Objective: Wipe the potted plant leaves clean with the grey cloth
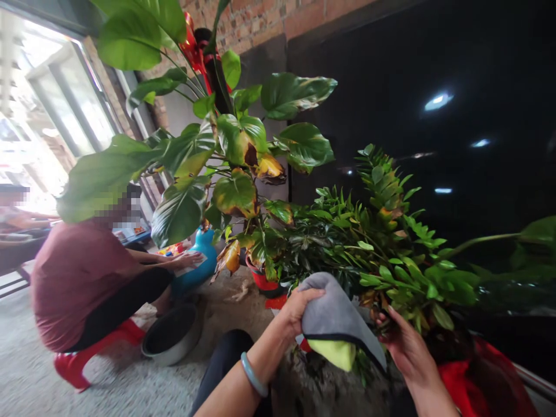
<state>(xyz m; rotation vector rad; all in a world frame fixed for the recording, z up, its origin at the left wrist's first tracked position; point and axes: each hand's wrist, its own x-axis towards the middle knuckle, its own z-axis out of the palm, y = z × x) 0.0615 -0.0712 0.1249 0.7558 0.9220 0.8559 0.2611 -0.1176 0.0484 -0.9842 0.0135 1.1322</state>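
Note:
My left hand (295, 310) grips a grey cloth (336, 321) with a dark edge and a yellow-green underside, held against a low plant with many small glossy leaflets (382, 255). A pale green bangle sits on that wrist. My right hand (406, 344) reaches into the same plant from the right, its fingers closed around the leafy stems beside the cloth. What exactly the fingertips pinch is hidden by leaves.
A tall big-leaved plant (208, 150) in a red pot (263, 281) stands behind. At left a person in a maroon shirt (78, 278) squats on a red stool, wiping a blue pot (197, 269). A metal basin (171, 339) lies on the floor. A dark glass wall rises at right.

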